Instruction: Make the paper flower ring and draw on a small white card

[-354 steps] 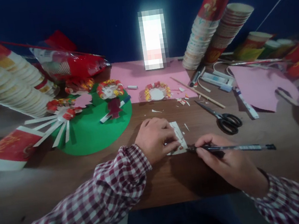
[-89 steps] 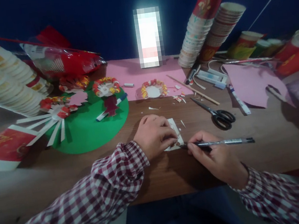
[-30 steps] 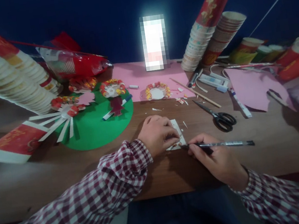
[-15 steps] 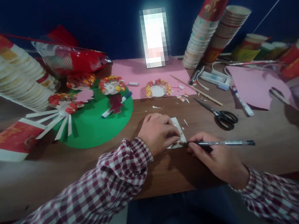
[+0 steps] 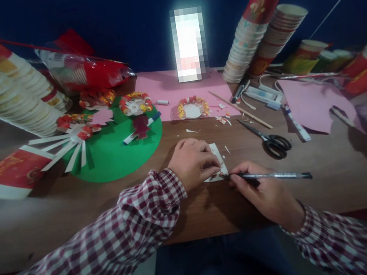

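A small white piece of paper (image 5: pixel 219 155) lies on the brown table near its front edge, partly covered by my left hand (image 5: pixel 194 163). That hand rests on the paper with bent fingers drawn together; what may be between the fingertips is hidden. My right hand (image 5: pixel 268 194) is closed around a black pen (image 5: pixel 277 175), which lies nearly level and points left. The pen's tip is at the right edge of the paper, close to my left fingertips. Thin white scraps (image 5: pixel 227 150) lie just beyond the paper.
Black-handled scissors (image 5: pixel 276 145) lie to the right, near a wooden stick (image 5: pixel 256 119) and a marker (image 5: pixel 298 125). Green paper (image 5: pixel 118 160) with cut-cup crafts is at left. Tall paper cup stacks (image 5: pixel 242 47) stand at both sides. A lit, blurred screen (image 5: pixel 187 46) is at the back.
The whole view has shifted very slightly. Both hands, the pen and the paper keep almost the same places.
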Motion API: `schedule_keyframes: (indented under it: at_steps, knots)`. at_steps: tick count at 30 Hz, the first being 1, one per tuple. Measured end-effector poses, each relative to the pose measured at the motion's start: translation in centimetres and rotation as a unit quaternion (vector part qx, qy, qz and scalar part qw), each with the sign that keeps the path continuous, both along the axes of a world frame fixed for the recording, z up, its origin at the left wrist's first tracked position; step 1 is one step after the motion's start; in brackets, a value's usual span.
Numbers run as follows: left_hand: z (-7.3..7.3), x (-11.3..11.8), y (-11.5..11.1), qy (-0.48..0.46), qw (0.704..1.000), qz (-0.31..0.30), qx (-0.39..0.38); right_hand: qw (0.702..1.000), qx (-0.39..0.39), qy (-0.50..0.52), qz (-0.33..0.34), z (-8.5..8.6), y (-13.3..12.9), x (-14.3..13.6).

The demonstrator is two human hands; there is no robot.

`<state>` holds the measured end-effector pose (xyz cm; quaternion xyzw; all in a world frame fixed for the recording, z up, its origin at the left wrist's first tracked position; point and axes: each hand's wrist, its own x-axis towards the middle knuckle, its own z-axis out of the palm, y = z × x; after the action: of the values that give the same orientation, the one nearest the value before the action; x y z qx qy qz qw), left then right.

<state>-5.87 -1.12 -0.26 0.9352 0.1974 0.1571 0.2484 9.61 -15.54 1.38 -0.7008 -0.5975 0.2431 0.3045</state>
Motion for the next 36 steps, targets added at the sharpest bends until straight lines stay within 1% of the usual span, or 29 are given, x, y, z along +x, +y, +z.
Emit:
schedule_keyframes:
  at_steps: [2, 7, 17, 19, 22, 25, 28, 33, 36]
  knots:
    - [-0.1, 0.0, 0.0, -0.001, 1.0, 0.002, -0.001, 1.0, 0.006, -0.001, 0.002, 0.0, 0.0, 0.0]
    - [-0.1, 0.0, 0.0, -0.002, 1.0, 0.006, -0.001, 0.999, 0.018, 0.037, -0.001, -0.2, -0.1, -0.1]
    - [-0.1, 0.0, 0.0, 0.0, 1.0, 0.001, 0.003, 1.0, 0.005, 0.003, 0.002, 0.0, 0.0, 0.0]
    - [0.0, 0.0, 0.0, 0.002, 1.0, 0.0, 0.002, 1.0, 0.011, 0.025, -0.002, 0.0, 0.0, 0.1]
    - [0.0, 0.0, 0.1, 0.002, 1.0, 0.0, 0.0, 0.997, 0.006, 0.076, -0.026, 0.1, 0.1, 0.2]
    - [-0.1, 0.0, 0.1, 0.0, 1.0, -0.002, 0.0, 0.995, -0.006, 0.093, -0.03, 0.4, 0.4, 0.3]
    - [-0.2, 0.0, 0.1, -0.004, 1.0, 0.002, 0.0, 0.997, 0.01, 0.078, -0.017, 0.5, 0.6, 0.4]
    - [-0.3, 0.0, 0.0, -0.002, 1.0, 0.006, -0.003, 0.996, 0.05, 0.065, -0.025, 0.2, 0.8, 0.9]
    - [-0.2, 0.0, 0.0, -0.002, 1.0, 0.005, 0.003, 0.996, 0.074, 0.051, -0.003, 0.5, 1.4, 1.3]
